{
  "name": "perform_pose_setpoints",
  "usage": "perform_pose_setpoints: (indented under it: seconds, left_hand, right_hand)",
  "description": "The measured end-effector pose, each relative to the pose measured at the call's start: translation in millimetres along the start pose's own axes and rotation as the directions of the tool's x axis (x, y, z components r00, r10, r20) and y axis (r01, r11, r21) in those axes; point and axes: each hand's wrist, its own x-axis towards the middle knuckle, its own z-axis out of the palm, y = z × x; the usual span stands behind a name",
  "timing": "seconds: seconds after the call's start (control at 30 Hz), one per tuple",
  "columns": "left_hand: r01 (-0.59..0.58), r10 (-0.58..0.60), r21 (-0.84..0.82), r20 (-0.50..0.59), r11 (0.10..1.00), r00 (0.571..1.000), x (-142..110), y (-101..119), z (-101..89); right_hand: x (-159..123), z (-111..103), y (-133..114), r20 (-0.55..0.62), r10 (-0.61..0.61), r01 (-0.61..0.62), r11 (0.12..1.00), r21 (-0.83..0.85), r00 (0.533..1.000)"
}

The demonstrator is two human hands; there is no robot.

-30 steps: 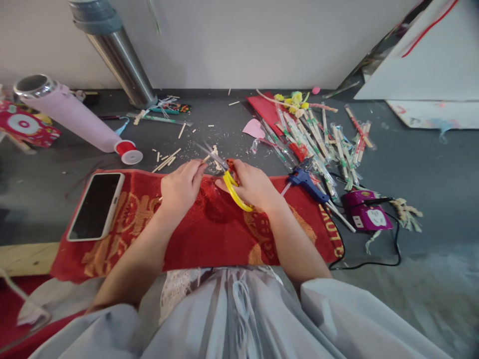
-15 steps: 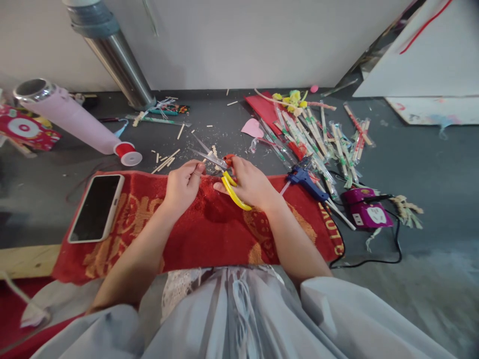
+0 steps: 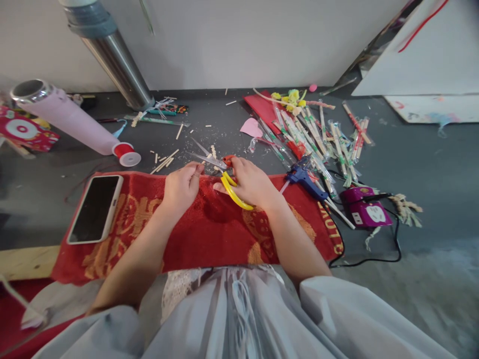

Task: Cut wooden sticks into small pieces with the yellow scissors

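My right hand (image 3: 254, 185) is closed around a pair of scissors (image 3: 232, 192) with yellow and red handles. Their blades stand apart and point away to the left, above the grey tabletop. My left hand (image 3: 182, 187) is pinched just left of the blades; whatever its fingertips hold is too small to make out. Both wrists are over a red towel (image 3: 217, 244) with orange patterns. Short pale stick pieces (image 3: 164, 162) and fine crumbs lie beyond my left hand, with a few more bits around the blades.
A phone (image 3: 96, 209) lies on the towel's left end. Behind it are a pink tumbler (image 3: 75, 117), a red spool (image 3: 126, 153) and a steel flask (image 3: 116, 62). To the right lie a blue glue gun (image 3: 305, 180), wrapped sticks (image 3: 310, 134) and a purple box (image 3: 365, 207) with a black cable.
The whole view has shifted very slightly. Both hands keep nearly the same place, the right one still gripping the scissors with the blades apart.
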Motion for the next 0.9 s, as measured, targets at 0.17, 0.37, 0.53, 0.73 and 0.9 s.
perform_pose_setpoints:
  seconds: [0.17, 0.37, 0.53, 0.73, 0.9]
  left_hand:
    - [0.01, -0.011, 0.11, 0.009, 0.994, 1.0, -1.7, -3.5, 1.6]
    - [0.052, -0.061, 0.171, 0.049, 0.984, 0.997, -1.3, -2.3, 0.4]
    - [0.111, -0.136, 0.278, 0.073, 0.954, 0.988, -0.9, 1.1, 2.9]
    - [-0.037, 0.091, 0.263, -0.197, 0.964, 0.976, -8.4, 15.7, 4.9]
    - [-0.326, 0.329, 0.052, -0.238, 0.944, 0.914, -20.6, 17.3, 16.2]
  right_hand:
    - [1.1, 0.3, -0.7, 0.025, 0.011, -0.011, 1.0, -0.002, 1.0]
    - [4.4, -1.6, -5.0, 0.093, 0.089, -0.089, 0.996, -0.004, 0.992]
    - [5.2, -4.2, -13.4, 0.142, 0.175, -0.167, 0.984, -0.067, 0.974]
    - [7.8, -3.2, -16.3, 0.095, 0.272, -0.27, 0.962, -0.036, 0.958]
    - [9.3, -1.9, -13.9, 0.065, 0.314, -0.32, 0.942, 0.106, 0.947]
